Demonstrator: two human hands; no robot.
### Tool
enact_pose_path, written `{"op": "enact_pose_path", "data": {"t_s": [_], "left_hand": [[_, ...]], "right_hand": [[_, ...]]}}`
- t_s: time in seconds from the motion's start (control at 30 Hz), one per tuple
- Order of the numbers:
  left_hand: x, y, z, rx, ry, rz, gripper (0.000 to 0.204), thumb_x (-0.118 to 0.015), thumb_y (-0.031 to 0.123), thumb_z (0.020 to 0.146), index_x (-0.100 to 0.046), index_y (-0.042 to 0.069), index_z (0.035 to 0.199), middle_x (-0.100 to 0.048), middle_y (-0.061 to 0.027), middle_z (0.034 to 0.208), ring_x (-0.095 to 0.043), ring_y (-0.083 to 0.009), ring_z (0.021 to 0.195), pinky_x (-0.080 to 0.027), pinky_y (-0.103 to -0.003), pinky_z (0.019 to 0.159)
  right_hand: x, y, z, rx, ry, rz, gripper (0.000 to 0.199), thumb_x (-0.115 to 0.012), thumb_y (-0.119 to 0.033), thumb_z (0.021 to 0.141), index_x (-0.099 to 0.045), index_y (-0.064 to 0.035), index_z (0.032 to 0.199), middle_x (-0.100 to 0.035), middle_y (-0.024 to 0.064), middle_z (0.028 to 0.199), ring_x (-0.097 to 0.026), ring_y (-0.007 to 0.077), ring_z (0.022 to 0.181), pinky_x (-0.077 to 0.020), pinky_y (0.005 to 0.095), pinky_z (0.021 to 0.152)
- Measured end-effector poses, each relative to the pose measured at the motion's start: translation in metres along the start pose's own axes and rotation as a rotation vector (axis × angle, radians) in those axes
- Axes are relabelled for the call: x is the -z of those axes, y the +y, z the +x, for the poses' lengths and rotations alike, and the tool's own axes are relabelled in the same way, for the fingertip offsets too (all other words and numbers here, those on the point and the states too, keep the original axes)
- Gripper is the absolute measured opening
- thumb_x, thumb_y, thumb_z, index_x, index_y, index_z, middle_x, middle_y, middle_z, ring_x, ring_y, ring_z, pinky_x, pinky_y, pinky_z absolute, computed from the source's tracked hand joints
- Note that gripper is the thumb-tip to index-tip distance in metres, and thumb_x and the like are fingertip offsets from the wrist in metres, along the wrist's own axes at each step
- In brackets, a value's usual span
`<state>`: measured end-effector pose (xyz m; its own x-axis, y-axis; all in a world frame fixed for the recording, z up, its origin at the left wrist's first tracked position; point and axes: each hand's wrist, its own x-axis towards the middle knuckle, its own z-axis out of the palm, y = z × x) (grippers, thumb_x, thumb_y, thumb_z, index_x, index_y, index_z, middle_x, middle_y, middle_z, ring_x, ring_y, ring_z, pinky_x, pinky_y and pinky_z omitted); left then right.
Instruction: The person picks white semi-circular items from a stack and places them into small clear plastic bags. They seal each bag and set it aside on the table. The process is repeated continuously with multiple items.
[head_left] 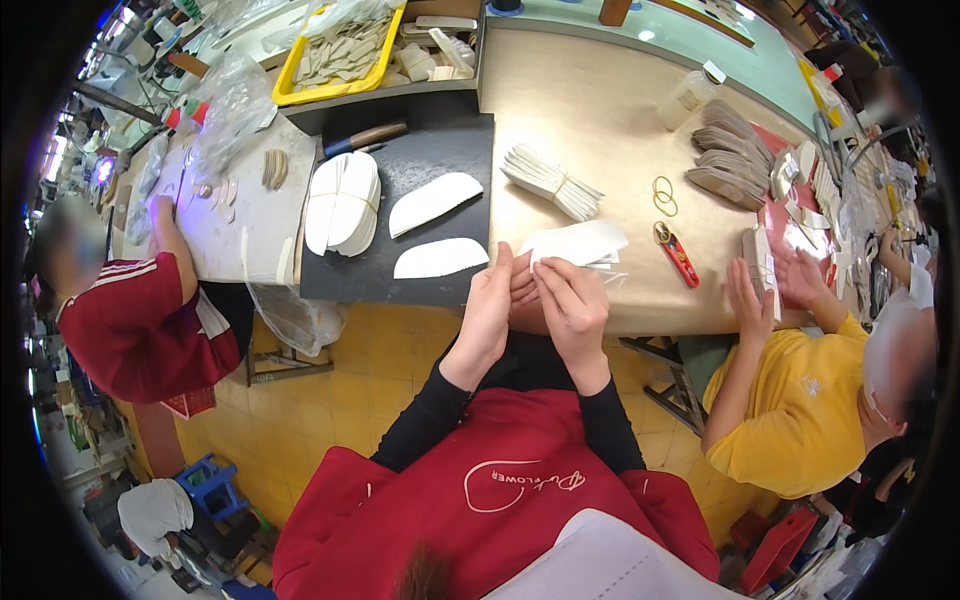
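A white, round-ended piece (580, 240) sits at the fingertips, over the counter (640, 310) just in from its front edge and beside the right edge of the dark mat (400, 275). The right hand (572, 300) is half curled, thumb and forefinger drawn together at the piece's left end. The left hand (495, 298) meets it there, thumb up and fingers turned inward. The fingers overlap, so I cannot tell whether either hand truly grips the piece or only touches it; more white edges show beneath its right end.

Farther in on the counter lies a banded bundle of white strips (553, 182), with loose yellow bands (664, 196) to its right and a red cutter (677, 256) nearer the front edge. On the mat, two white pieces lie apart near its right edge, and a tied white stack (342, 205) rests toward its left edge.

With so little margin at the front edge, a loose pinch could let the piece slip to the floor. A wide sweep of the right forearm could catch the cutter, or push it toward the co-worker's hands (748, 295) at the counter's right. Pulling one piece hastily might drag those beneath along.
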<state>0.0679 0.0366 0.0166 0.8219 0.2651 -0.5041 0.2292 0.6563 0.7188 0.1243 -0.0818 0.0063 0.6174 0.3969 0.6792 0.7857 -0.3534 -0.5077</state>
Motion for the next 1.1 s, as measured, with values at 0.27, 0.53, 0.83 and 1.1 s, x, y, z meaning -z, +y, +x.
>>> {"op": "enact_pose_path", "data": {"t_s": [0.27, 0.53, 0.83, 1.1], "left_hand": [[-0.006, 0.007, -0.024, -0.189, -0.09, 0.215, 0.08, -0.022, 0.057, 0.106, -0.041, -0.012, 0.144, -0.051, -0.0256, 0.142, -0.045, -0.0282, 0.138, -0.032, -0.035, 0.116], [-0.007, 0.015, -0.035, -0.271, -0.084, 0.465, 0.059, -0.041, 0.036, 0.108, -0.032, -0.001, 0.152, -0.066, -0.0159, 0.124, -0.056, -0.0132, 0.116, -0.038, -0.026, 0.102], [-0.007, 0.015, -0.037, -0.412, -0.031, 0.536, 0.064, -0.061, 0.006, 0.097, -0.032, 0.004, 0.154, -0.068, 0.0013, 0.081, -0.051, 0.0006, 0.076, -0.041, -0.016, 0.075], [0.021, 0.015, -0.034, -0.347, 0.133, 0.371, 0.043, -0.061, 0.002, 0.094, -0.056, -0.002, 0.137, -0.074, -0.0064, 0.096, -0.06, -0.0024, 0.081, -0.05, -0.019, 0.075]], "right_hand": [[0.004, 0.004, 0.005, 0.074, -0.036, -0.06, 0.017, -0.076, -0.003, 0.074, -0.068, -0.0059, 0.089, -0.068, 0.0035, 0.092, -0.062, 0.0197, 0.072, -0.0432, 0.0337, 0.062], [0.004, 0.007, 0.009, -0.013, -0.072, 0.103, 0.015, -0.073, -0.003, 0.075, -0.064, -0.0057, 0.085, -0.065, 0.0057, 0.086, -0.062, 0.0246, 0.073, -0.0433, 0.0358, 0.062], [0.01, 0.004, -0.002, -0.192, -0.162, 0.278, 0.008, -0.068, -0.005, 0.084, -0.06, -0.0034, 0.084, -0.062, 0.0091, 0.082, -0.059, 0.0216, 0.07, -0.0436, 0.0345, 0.062], [0.02, 0.008, 0.004, -0.987, 0.157, 1.237, 0.014, -0.045, -0.018, 0.103, -0.047, -0.0087, 0.092, -0.065, 0.0115, 0.096, -0.037, 0.0078, 0.059, -0.0338, 0.0235, 0.055]]}}
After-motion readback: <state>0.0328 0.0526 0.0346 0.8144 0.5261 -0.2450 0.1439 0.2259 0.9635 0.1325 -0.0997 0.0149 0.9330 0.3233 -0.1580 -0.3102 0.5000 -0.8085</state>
